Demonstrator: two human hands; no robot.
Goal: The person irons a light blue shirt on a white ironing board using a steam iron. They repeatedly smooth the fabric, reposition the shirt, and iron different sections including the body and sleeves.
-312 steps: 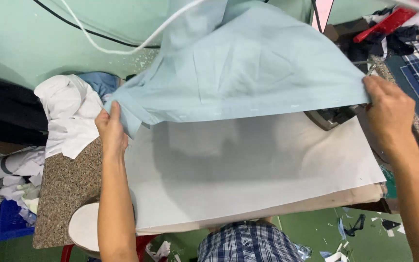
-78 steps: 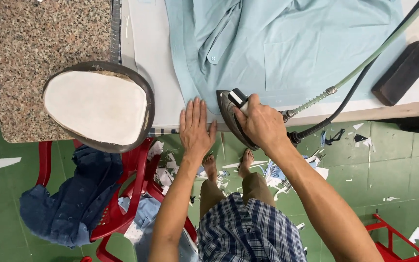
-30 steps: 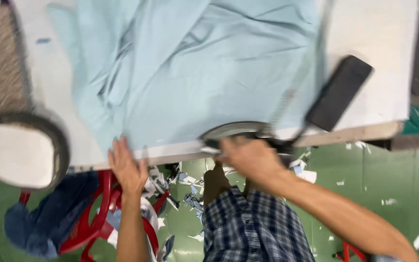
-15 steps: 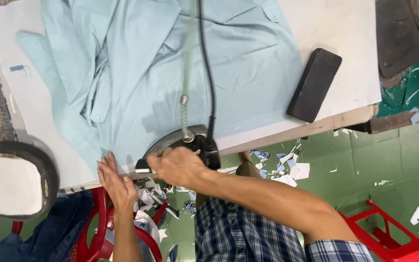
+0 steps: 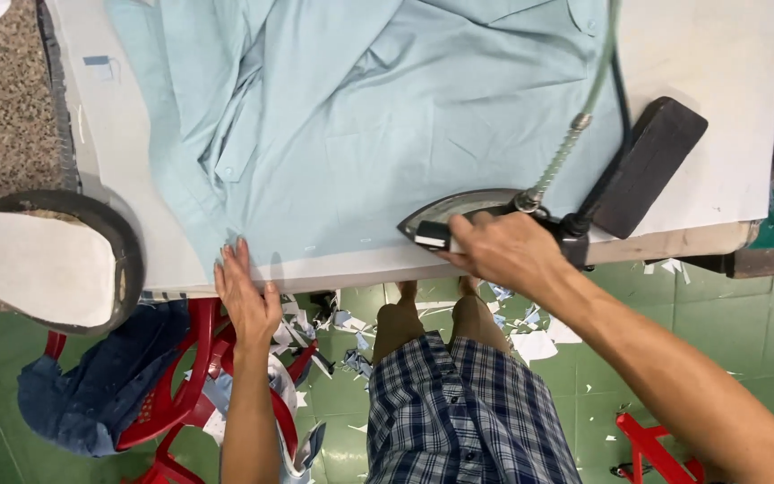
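Observation:
A pale blue shirt (image 5: 378, 116) lies spread on the white padded ironing table (image 5: 727, 152). My right hand (image 5: 503, 253) grips the handle of a steam iron (image 5: 459, 215) that rests on the shirt's near hem, close to the table's front edge. A hose and a dark cable (image 5: 584, 116) run up from the iron's back. My left hand (image 5: 245, 296) lies flat, fingers together, on the shirt's near edge at the table's front, left of the iron.
A dark rectangular block (image 5: 645, 166) lies right of the iron. An oval sleeve pad (image 5: 42, 264) juts out at the left beside a speckled stone counter (image 5: 2, 99). Below are red plastic stools (image 5: 181, 394), dark blue cloth (image 5: 82, 394) and paper scraps on the green floor.
The iron has slid to the right along the shirt's hem with my right hand. My left hand stays pressed on the hem at the left.

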